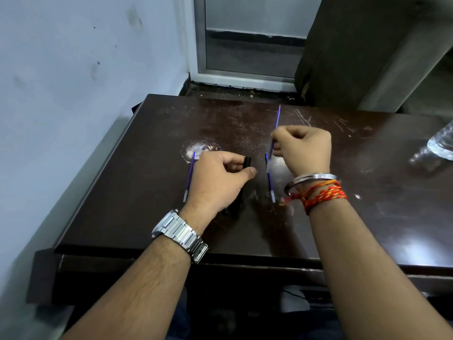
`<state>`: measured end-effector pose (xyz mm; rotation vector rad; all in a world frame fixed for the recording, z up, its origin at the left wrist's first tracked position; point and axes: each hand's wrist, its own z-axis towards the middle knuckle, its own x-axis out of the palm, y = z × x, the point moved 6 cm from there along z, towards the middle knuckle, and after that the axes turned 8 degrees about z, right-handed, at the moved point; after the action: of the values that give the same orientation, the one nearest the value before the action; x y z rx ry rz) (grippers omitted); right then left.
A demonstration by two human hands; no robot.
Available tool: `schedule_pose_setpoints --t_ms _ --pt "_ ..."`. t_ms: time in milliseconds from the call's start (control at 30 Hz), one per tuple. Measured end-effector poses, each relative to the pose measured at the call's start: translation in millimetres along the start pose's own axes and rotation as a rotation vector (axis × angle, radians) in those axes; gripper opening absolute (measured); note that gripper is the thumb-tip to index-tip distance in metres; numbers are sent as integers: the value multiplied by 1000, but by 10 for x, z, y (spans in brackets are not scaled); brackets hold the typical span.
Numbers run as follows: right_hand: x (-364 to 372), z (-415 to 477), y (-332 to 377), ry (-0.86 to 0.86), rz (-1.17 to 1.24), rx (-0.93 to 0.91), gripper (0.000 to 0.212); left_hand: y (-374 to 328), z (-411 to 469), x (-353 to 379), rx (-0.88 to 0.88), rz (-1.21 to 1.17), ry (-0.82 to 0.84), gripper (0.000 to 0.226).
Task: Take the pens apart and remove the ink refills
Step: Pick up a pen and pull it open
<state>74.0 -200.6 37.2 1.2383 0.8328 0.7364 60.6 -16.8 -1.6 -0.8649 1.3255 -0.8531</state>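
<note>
My left hand (215,179) grips a black pen barrel (247,162); its open end pokes out between my fingers and thumb, above the dark table (147,192). More black pen parts (235,207) lie under that hand. My right hand (304,148) pinches a thin blue ink refill (277,119), held up off the table with its tip pointing away from me. One loose blue refill (190,176) lies left of my left hand. Another blue refill (269,179) lies between my two hands.
A clear plastic bottle (436,148) lies at the table's right edge. A pale scuffed patch (196,149) marks the tabletop. A wall runs along the left side. A doorway and a dark curtain stand behind the table.
</note>
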Motion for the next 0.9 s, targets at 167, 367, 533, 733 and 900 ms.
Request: schedule_pose_setpoints --t_ms 167,367,533,733,900 --pt "166 -29 23 40 413 52 11 -35 -21 67 25 22 69 17" --pt "203 -24 -13 67 446 39 9 -51 -20 58 44 29 68 16" --pt "171 -4 -30 16 536 62 10 -67 -41 46 44 23 61 16" --pt "293 -83 -57 180 373 106 9 -84 -36 29 53 26 36 12" --pt "299 -125 -100 208 219 165 24 -45 18 -93 4 18 -60 11"
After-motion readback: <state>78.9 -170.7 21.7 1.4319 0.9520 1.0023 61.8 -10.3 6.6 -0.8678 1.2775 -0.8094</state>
